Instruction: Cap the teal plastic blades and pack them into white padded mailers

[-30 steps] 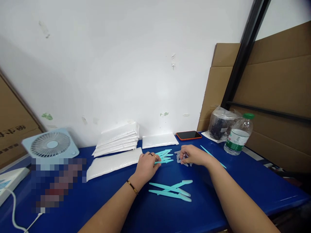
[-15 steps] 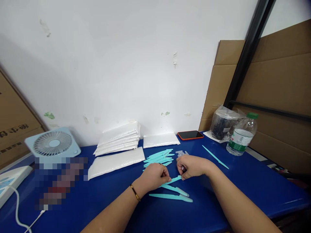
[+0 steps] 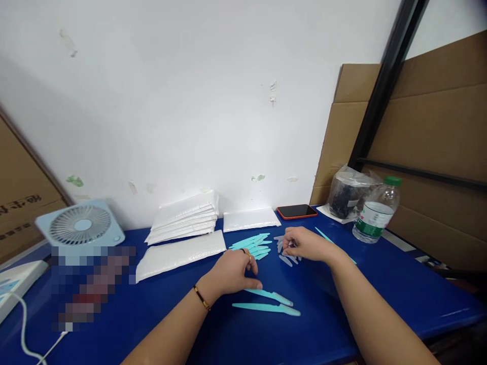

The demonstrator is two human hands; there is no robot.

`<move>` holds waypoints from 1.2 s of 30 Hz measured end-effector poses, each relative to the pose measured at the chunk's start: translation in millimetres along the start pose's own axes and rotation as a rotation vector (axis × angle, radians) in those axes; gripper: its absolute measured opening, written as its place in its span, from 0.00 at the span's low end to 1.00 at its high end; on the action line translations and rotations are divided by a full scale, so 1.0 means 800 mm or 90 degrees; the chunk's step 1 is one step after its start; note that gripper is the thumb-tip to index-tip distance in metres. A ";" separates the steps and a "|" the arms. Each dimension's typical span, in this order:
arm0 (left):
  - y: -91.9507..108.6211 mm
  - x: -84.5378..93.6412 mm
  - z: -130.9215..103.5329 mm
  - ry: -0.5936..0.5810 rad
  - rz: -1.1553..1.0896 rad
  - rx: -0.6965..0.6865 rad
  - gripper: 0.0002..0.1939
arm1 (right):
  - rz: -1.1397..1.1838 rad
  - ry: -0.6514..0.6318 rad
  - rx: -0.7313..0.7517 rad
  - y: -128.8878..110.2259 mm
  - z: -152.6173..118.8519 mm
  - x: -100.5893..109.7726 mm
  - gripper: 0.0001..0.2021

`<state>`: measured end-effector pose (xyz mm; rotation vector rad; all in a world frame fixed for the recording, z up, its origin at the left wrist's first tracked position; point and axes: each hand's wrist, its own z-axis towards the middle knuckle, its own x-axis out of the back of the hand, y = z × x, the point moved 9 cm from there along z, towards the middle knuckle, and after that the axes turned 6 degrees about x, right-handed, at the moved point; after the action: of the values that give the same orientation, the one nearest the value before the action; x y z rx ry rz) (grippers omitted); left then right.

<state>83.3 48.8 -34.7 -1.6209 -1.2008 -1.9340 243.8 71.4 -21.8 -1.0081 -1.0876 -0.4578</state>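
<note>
Several teal eyebrow razors (image 3: pixel 251 244) lie in a loose pile at the middle of the blue table. My left hand (image 3: pixel 236 271) is at the pile's near edge, with a gap between thumb and fingers and no razor visible in it. Just below its thumb lie two more razors, an upper razor (image 3: pixel 272 294) and a lower razor (image 3: pixel 266 308), both with clear caps over their blades. My right hand (image 3: pixel 302 243) is over a small heap of clear blade caps (image 3: pixel 286 260), its fingers closed together. Whatever its fingertips pinch is hidden.
White padded mailers (image 3: pixel 186 215) are stacked behind, with a single mailer (image 3: pixel 180 255) in front and another mailer (image 3: pixel 251 219) by the wall. A phone (image 3: pixel 297 211), bottle (image 3: pixel 376 213), bagged dark object (image 3: pixel 344 197) and lone razor (image 3: pixel 323 234) are right; a fan (image 3: pixel 81 223) is left.
The razor held between both hands is no longer visible. My left hand has moved left and slightly up; my right hand has drawn back to the caps, uncovering more of them.
</note>
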 end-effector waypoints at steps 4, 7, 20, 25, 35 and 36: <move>0.002 -0.023 -0.002 -0.068 -0.007 0.005 0.09 | 0.065 -0.135 0.064 -0.033 0.004 -0.040 0.14; -0.009 -0.016 0.007 0.008 -0.007 0.048 0.08 | 0.075 -0.214 0.084 -0.039 0.005 -0.065 0.16; 0.022 -0.028 -0.013 -0.088 -0.028 -0.009 0.15 | 0.021 -0.057 -0.024 -0.002 0.001 -0.011 0.13; 0.017 -0.029 -0.007 -0.037 -0.001 0.037 0.09 | 0.121 -0.264 0.070 -0.043 -0.005 -0.061 0.17; -0.028 0.008 0.001 0.065 0.037 0.119 0.13 | 0.083 -0.175 -0.008 0.008 -0.002 -0.040 0.14; -0.028 0.011 0.001 0.094 0.041 0.114 0.16 | 0.089 -0.161 -0.018 0.011 -0.003 -0.035 0.16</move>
<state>65.4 64.6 -35.4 -1.3842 -1.2095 -1.8149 239.3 69.3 -50.9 -1.1811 -1.2276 -0.2379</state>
